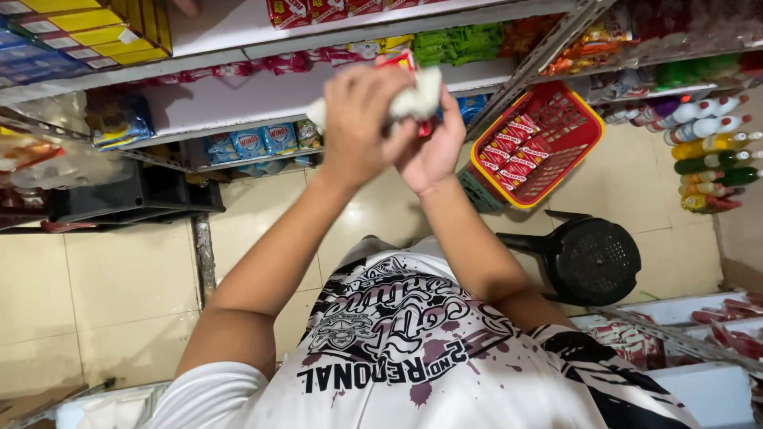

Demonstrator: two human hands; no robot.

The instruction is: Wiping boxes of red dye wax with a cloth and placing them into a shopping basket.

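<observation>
White cloth (417,99) bunches in our raised left hand (362,119), pressed against a small red packet (405,63) gripped by our right hand (433,151), before the shelf (262,99).

Soft white cloth (417,99) in the hands – glossy tiled floor (127,278), red plastic basket (584,151), matt black plastic stool (596,258).
</observation>
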